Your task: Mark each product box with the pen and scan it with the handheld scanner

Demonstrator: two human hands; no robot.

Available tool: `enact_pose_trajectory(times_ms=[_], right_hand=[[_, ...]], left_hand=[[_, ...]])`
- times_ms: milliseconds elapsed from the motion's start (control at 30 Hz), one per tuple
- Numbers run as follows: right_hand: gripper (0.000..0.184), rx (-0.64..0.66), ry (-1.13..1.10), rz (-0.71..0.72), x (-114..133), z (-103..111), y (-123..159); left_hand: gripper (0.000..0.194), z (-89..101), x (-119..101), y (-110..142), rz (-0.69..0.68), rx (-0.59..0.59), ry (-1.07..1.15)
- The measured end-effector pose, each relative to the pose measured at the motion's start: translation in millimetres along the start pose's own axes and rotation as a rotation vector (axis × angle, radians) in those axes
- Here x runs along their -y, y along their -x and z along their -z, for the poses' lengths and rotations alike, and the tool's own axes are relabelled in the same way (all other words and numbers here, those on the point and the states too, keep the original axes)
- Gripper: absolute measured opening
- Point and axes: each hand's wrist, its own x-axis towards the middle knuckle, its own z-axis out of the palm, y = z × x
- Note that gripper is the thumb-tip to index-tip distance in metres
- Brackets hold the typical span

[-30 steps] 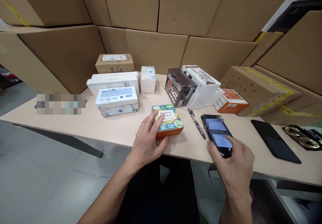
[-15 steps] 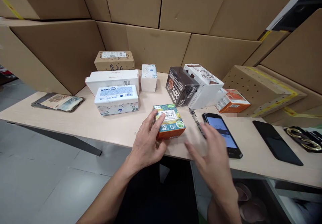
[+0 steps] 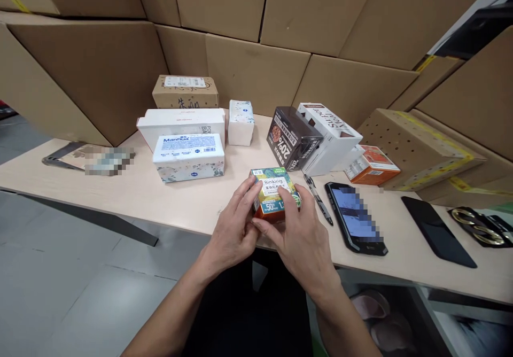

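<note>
A small green, yellow and orange carton marked "Binking" (image 3: 272,178) rests on the table near its front edge. My left hand (image 3: 236,226) grips its left side, fingers along the top edge. From the right, my right hand (image 3: 302,239) holds the same carton, fingertips over its top and right side, thumb at the front. A pen (image 3: 319,201) lies just right of the carton. Beyond the pen is a phone (image 3: 356,218) with a lit screen. Behind the carton stand a dark brown box (image 3: 286,138) and a white box (image 3: 331,138).
Left of centre are a Manhua tissue pack (image 3: 188,159), a long white box (image 3: 180,119), a brown parcel (image 3: 186,95) and a smaller tissue pack (image 3: 241,124). An orange box (image 3: 372,164), a black slab (image 3: 438,231) and gold-handled scissors (image 3: 476,226) lie right. Cardboard panels (image 3: 256,74) wall the back.
My right hand has moved left from beside the pen and phone onto the carton. The left hand has stayed on it. The view has shifted slightly.
</note>
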Motion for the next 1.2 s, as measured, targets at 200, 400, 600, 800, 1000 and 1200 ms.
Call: enact_pose_trajectory(times_ms=[200, 400, 600, 800, 1000, 1200], right_hand=[[0.064, -0.057, -0.008, -0.005, 2, -17, -9], [0.063, 0.066, -0.199, -0.078, -16, -16, -17], [0.062, 0.103, -0.321, -0.064, -30, -6, -21], [0.059, 0.044, -0.262, 0.025, -32, -13, -49], [0.049, 0.055, 0.079, -0.024, -22, -16, -71], [0.029, 0.384, -0.124, 0.134, -23, -17, -61]], left_hand=[[0.077, -3.0, 4, 2, -0.008, -0.124, 0.027], [0.067, -4.9, 3, 2, 0.057, -0.123, -0.009], [0.063, -6.4, 1, 0, 0.018, -0.118, -0.095], [0.06, -7.1, 1, 1, 0.029, -0.123, -0.138], [0.054, -7.9, 2, 1, -0.002, -0.16, -0.182], [0.044, 12.6, 2, -6, -0.066, -0.262, -0.411]])
